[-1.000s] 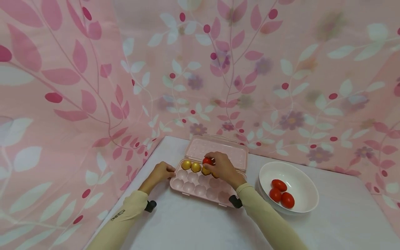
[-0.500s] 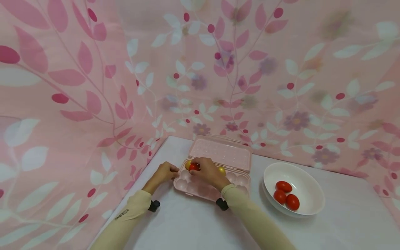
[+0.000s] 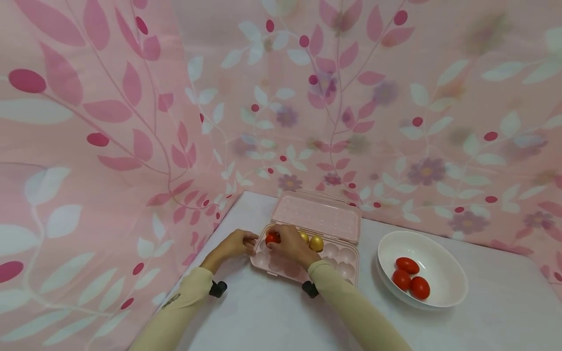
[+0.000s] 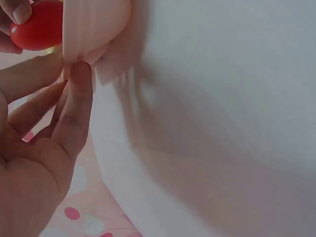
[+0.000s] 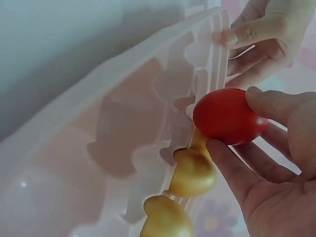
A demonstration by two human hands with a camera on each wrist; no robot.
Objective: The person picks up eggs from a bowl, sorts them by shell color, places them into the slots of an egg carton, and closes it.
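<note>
Legible text, labels, brands, numbers, signs: none. Marks, unread: one, a small dark mark (image 3: 171, 301) on the left sleeve (image 3: 186, 288), on the forearm below the cuff, seen in the head view; too small to make out whether lettering or emblem.

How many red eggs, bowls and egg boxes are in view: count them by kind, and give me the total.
Egg box: 1
Bowl: 1
Red eggs: 4 (3 in the bowl, 1 in the right hand)
Total: 6
</note>
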